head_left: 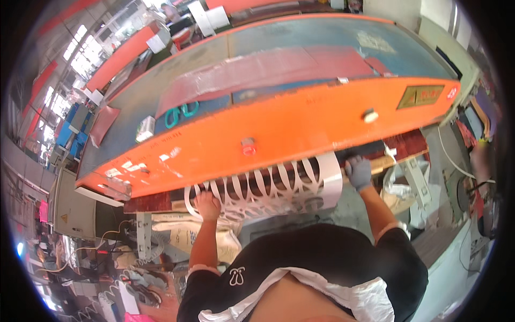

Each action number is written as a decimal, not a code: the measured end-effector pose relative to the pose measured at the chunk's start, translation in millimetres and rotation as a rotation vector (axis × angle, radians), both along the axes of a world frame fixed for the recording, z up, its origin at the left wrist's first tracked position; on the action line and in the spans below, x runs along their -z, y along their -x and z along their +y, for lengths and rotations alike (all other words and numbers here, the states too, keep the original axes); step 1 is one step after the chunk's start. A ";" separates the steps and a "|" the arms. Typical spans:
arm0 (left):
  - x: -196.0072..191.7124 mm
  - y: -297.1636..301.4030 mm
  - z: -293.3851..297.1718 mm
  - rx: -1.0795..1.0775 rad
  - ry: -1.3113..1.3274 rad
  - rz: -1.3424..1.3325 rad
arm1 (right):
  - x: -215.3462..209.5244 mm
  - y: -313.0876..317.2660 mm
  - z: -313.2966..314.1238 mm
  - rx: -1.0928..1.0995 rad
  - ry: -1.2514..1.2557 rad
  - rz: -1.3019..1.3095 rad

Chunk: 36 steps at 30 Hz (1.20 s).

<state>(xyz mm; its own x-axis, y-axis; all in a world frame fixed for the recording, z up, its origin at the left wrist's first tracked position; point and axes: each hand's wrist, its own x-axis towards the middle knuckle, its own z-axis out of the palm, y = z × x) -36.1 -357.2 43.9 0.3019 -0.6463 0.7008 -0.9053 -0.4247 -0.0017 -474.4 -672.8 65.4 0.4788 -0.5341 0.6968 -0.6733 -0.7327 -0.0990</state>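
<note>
A white sheet with rows of oval cut-outs (333, 182) lies along the front of the dark red press bed, its near part hanging down over the edge. My bare left hand (207, 205) is closed on the left end of this sheet, fingers bent over its strips. Just past the sheet's right end is my right hand (358, 172), in a grey glove, with its fingers curled beside a black strip (365, 150) on the bed. What the gloved fingers hold, if anything, is hidden.
The large orange press beam (300, 118) spans the bed close above my hands, with a red button (249, 147) on its front. Red sheeting (257, 70), teal-handled scissors (181, 114) and a small box (145, 129) lie on top. Brown sacks (204, 239) are below left.
</note>
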 end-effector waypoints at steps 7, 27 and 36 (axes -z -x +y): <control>1.9 -7.0 3.1 0.028 0.002 0.226 | 25.5 7.0 -7.3 -0.008 -0.013 0.043; 9.4 134.9 162.3 0.102 0.066 0.046 | -2.9 7.2 203.6 -0.121 -0.334 -0.391; 19.2 209.7 260.9 0.128 -0.012 0.100 | -6.7 -96.4 319.8 -0.103 -0.446 -0.087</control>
